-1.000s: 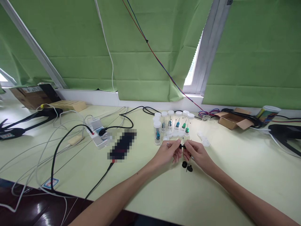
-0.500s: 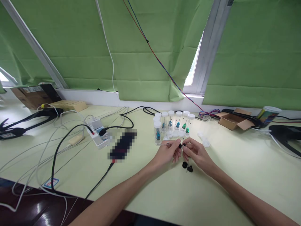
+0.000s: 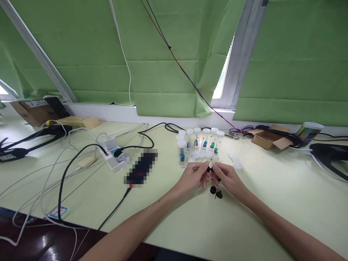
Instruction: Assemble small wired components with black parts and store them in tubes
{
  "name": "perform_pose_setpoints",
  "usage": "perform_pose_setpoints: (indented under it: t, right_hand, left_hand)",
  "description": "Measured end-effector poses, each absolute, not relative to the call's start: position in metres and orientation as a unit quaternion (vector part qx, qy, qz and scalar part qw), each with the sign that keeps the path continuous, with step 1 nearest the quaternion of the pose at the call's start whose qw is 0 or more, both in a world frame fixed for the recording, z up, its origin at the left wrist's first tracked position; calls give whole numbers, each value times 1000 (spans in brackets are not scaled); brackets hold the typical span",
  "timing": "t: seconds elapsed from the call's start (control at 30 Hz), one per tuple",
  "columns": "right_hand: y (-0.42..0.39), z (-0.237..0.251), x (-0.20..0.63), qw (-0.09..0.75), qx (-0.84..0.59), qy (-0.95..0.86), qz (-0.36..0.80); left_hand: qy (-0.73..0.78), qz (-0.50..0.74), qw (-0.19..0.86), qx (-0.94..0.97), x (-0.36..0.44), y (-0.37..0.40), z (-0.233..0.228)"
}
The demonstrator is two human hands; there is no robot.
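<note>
Over the table, my left hand [image 3: 191, 176] is closed in a pinch on a small black part [image 3: 208, 169], with a thin metal rod jutting out to the left of the fingers. Close against it, my right hand [image 3: 228, 178] has its thumb and fingers pinched at the same spot; what lies between them is mostly hidden. Just below the hands, a round black cap [image 3: 213, 190] and a black disc with a thin stem [image 3: 219, 194] lie on the table. Behind the hands stand several clear tubes [image 3: 181, 154] with white lids, holding blue and green pieces on thin rods.
White lids [image 3: 237, 165] lie right of the tubes. To the left are a blurred-out dark device [image 3: 143, 167], a power strip [image 3: 112, 159] and tangled cables. An open cardboard box [image 3: 265, 139] and a printed canister [image 3: 310, 132] stand at the back right.
My right hand's fingers have shifted and curled around the small parts, covering more of them. My left hand keeps its pinch almost unmoved. The view has shifted very slightly.
</note>
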State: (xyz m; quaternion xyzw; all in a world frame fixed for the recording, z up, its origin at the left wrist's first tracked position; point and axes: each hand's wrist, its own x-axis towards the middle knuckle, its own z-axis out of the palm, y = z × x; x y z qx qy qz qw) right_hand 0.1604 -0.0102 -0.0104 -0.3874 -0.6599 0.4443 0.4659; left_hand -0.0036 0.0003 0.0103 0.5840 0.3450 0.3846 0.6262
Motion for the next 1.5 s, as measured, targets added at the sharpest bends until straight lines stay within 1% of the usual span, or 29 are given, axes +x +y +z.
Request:
perform_pose_setpoints:
  t: [0.13,0.37,0.67,0.93,1.27,1.5]
  right_hand:
    - [-11,-11,160,472,-386,-641,465]
    - [-13,-9,162,474,-369,-639,480]
    - [-13,-10,163,463,-373,-658,462]
    - [-11,-11,161,455,-406,-664,432]
    - [-14,-11,161,488,-381,-648,444]
    - [-12,-13,162,484,-382,-650,444]
  left_hand:
    - [365,402,619,568,-3,3,9]
    - [381,398,627,552,-3,5,7]
    - [368,400,639,544,-3,3,6]
    - [356,394,633,563,-3,4,3]
    - [378,411,614,558,-5,6,5]
    - [391,392,606,571,-4,4,7]
